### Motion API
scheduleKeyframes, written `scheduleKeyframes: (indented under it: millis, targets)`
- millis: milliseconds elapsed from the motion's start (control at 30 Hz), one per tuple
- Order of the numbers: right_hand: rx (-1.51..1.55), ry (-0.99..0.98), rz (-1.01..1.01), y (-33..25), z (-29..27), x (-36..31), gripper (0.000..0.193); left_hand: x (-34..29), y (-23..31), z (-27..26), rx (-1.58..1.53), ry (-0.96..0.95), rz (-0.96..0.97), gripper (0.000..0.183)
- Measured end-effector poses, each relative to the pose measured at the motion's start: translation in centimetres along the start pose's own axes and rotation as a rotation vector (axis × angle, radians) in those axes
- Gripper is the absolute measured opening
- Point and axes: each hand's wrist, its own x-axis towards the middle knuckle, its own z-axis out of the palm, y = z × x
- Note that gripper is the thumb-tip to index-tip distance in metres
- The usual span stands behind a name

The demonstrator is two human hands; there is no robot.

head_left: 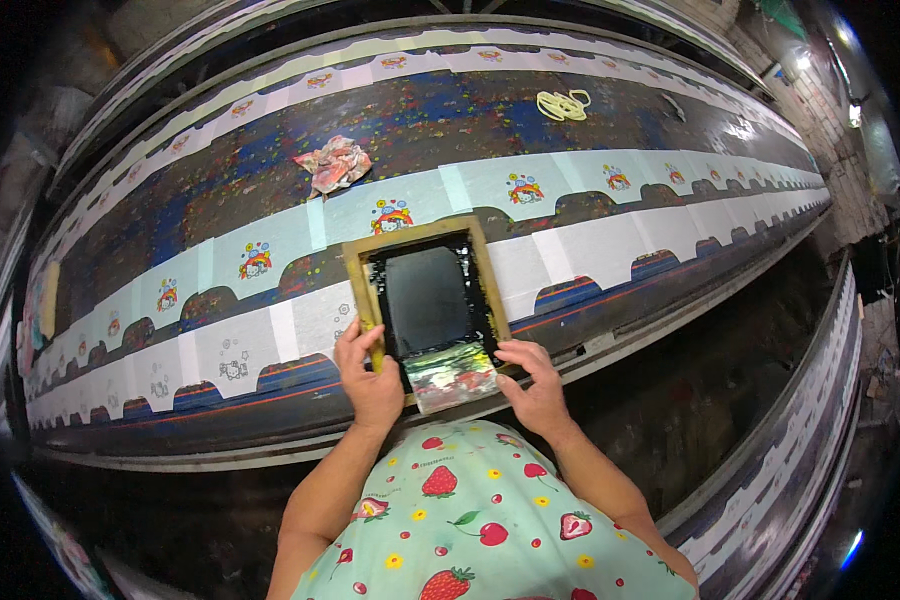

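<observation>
A wooden screen printing frame (476, 262) with dark mesh lies tilted on the long table's near strip of white pieces. Across its near end rests a flat squeegee (454, 378), smeared with black, white, green and red. My left hand (372, 382) is closed round the frame's left side, its thumb close to the squeegee's left edge. On the opposite side my right hand (534, 385) grips the frame near its right corner, with the thumb against the squeegee's right edge. Under the frame, part of the white piece (320, 318) is hidden.
Beyond the frame runs a row of pale pieces (348, 216) with coloured cartoon prints. A crumpled stained cloth (334, 165) and a coiled pale-yellow cord (563, 105) lie on the paint-spotted table (440, 125). Another long table (780, 470) stands to the right.
</observation>
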Motion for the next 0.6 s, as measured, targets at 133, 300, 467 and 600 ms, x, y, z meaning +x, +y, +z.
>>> scheduleKeyframes:
  millis: [133,300,467,600]
  targets:
    - [-0.048,0.026,-0.020,3.5,-5.2,0.5,0.040,-0.8,2.2,6.4,-0.027,0.007,-0.025,0.053]
    - [-0.039,-0.026,0.012,6.0,-9.7,1.1,0.039,-1.6,4.1,10.9,-0.033,0.028,-0.033,0.053]
    - [-0.182,-0.054,-0.172,5.9,-11.2,2.0,0.039,-1.9,4.6,12.2,-0.046,0.044,-0.073,0.053]
    - [-0.265,-0.193,-0.398,4.4,-11.2,2.7,0.043,-2.1,4.4,12.5,-0.054,0.004,-0.152,0.053]
